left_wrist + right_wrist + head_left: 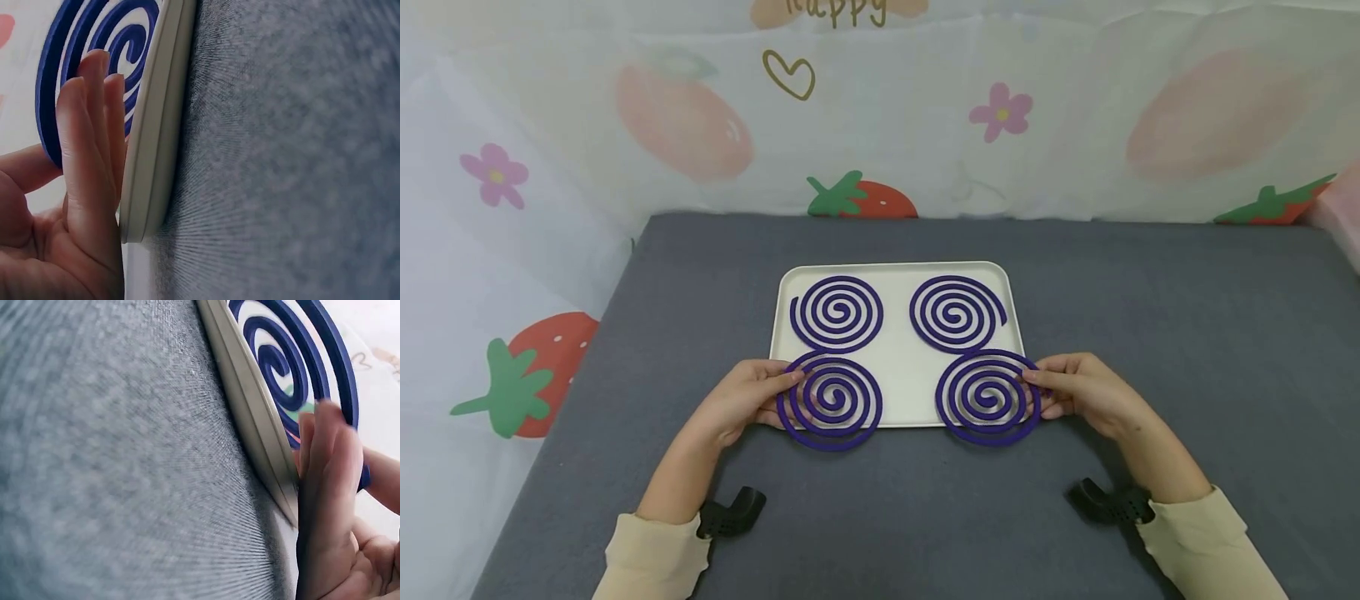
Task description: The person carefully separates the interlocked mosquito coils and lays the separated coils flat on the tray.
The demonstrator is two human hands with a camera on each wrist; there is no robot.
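My left hand (747,395) pinches the left edge of a purple mosquito coil (835,400), thumb on top and fingers beneath. Across from it, my right hand (1081,388) holds a second coil (989,396) by its right edge in the same way. Both coils overlap the front part of a white rectangular tray (898,371) in the head view. Wrist views show each held coil raised above the tray's rim (150,125), with fingers between coil and tray. Two more coils lie on the tray's back half, one at back left (840,312) and one at back right (955,314).
The tray stands on a grey cloth-covered table (902,508). Behind it and to the left hangs a pale curtain (880,100) printed with fruit and flowers. Black wrist-worn devices (733,512) sit at both sleeves, and something pink (1341,212) shows at the far right edge.
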